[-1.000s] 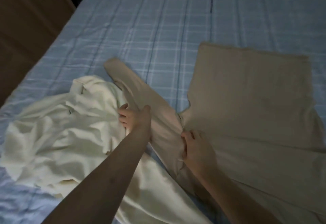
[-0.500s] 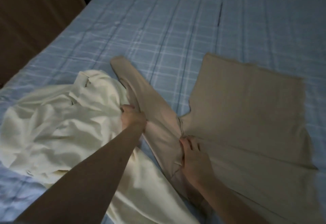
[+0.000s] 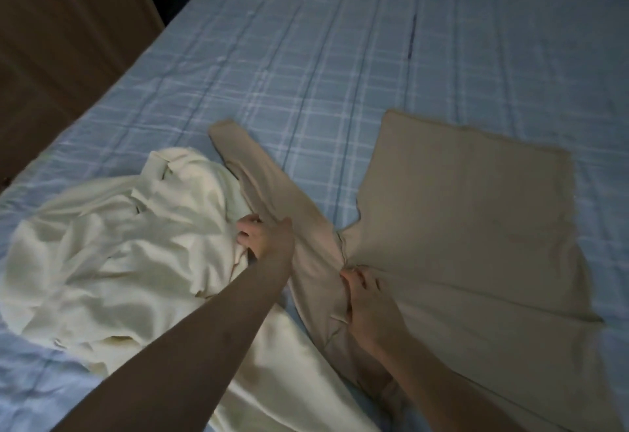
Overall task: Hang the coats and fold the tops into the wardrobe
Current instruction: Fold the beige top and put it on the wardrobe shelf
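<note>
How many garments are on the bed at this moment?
2. A beige top lies spread flat on the right of the bed; a cream garment is bunched on the left. Its folds could hide more.

Beige top point(image 3: 459, 227) flat on plaid bed point(image 3: 306, 57).
Left hand point(image 3: 263, 239) grips its sleeve point(image 3: 272, 200) beside cream garment point(image 3: 119, 244); right hand point(image 3: 367, 305) presses armpit seam.

A bed point(image 3: 340, 57) fills most of the dim room, covered by a pale blue sheet point(image 3: 306, 98) checked with white and darker blue lines. A short dark mark point(image 3: 412, 36) runs along one stripe at the far right. Brown wooden furniture point(image 3: 61, 40) stands along the bed's left side.
</note>
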The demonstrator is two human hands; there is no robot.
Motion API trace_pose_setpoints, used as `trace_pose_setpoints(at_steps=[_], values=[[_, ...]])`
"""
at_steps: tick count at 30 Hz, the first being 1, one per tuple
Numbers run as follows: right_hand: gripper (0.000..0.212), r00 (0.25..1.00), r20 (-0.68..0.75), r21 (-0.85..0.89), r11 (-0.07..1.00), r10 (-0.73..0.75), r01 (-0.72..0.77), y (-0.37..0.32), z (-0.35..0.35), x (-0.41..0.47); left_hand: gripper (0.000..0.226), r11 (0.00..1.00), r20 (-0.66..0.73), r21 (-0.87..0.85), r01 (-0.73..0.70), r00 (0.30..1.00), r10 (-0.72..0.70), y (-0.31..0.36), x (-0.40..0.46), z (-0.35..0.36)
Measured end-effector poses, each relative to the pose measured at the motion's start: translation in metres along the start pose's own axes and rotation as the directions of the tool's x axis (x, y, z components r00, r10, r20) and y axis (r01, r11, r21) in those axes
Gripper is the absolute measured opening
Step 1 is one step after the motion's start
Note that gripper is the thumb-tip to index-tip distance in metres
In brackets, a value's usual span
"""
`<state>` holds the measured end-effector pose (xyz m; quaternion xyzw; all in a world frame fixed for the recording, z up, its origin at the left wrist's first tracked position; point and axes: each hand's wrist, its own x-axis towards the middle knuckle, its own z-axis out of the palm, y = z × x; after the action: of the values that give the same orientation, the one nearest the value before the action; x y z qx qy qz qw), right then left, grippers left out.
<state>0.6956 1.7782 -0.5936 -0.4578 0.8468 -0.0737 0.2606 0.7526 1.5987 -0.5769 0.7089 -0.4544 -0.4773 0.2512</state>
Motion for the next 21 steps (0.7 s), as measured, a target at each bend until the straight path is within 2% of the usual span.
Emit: trace_pose_setpoints(at_steps=[3, 4, 5, 6, 7, 10, 11, 14, 17, 19, 21], values=[[0.068, 0.999, -0.046, 0.046, 0.999, -0.016, 0.019, 0.003, 0.002, -0.003, 0.071, 0.955, 0.173, -0.213, 0.206, 0.97, -0.17, 0.011, 0.006, 0.007], [0.062, 0.998, -0.057, 0.041, 0.999, -0.024, 0.026, 0.005, 0.006, -0.004, 0.079, 0.956, 0.186, -0.165, 0.241, 0.96, -0.21, 0.013, 0.006, 0.007], [0.059, 0.997, -0.069, 0.037, 0.999, -0.035, 0.038, 0.006, 0.009, -0.005, 0.092, 0.968, 0.15, -0.027, 0.249, 0.959, -0.242, 0.011, 0.007, 0.004], [0.06, 0.996, -0.078, 0.03, 0.999, -0.034, 0.036, 0.007, 0.012, -0.006, 0.101, 0.962, 0.065, 0.122, 0.246, 0.965, -0.255, 0.009, 0.009, 0.002], [0.063, 0.996, -0.083, 0.026, 0.999, -0.022, 0.024, 0.007, 0.014, -0.006, 0.106, 0.952, 0.022, 0.183, 0.247, 0.967, -0.255, 0.005, 0.012, -0.001], [0.063, 0.996, -0.092, 0.016, 1.0, -0.01, 0.011, 0.005, 0.013, -0.009, 0.12, 0.956, 0.108, 0.151, 0.251, 0.957, -0.269, -0.023, 0.044, 0.007], [0.062, 0.997, -0.082, 0.011, 1.0, -0.015, 0.015, 0.005, 0.012, -0.009, 0.113, 0.965, 0.154, 0.048, 0.258, 0.952, -0.263, -0.031, 0.055, 0.011], [0.066, 0.999, -0.038, 0.044, 0.999, -0.024, 0.026, 0.007, 0.009, -0.007, 0.046, 0.946, 0.378, -0.156, 0.285, 0.902, -0.21, 0.007, 0.026, 0.0], [0.061, 0.997, -0.033, 0.046, 0.997, -0.066, 0.068, 0.012, 0.012, -0.009, 0.018, 0.893, 0.506, -0.311, 0.326, 0.852, -0.134, 0.031, 0.011, -0.003], [0.065, 0.995, -0.007, 0.062, 0.993, -0.101, 0.102, 0.013, 0.014, -0.014, 0.006, 0.839, 0.465, -0.458, 0.293, 0.884, -0.055, 0.043, 0.012, -0.007], [0.08, 0.995, 0.044, 0.124, 0.989, -0.088, 0.082, 0.014, 0.008, -0.014, 0.014, 0.764, 0.348, -0.587, 0.267, 0.936, -0.059, 0.052, 0.025, -0.013]])
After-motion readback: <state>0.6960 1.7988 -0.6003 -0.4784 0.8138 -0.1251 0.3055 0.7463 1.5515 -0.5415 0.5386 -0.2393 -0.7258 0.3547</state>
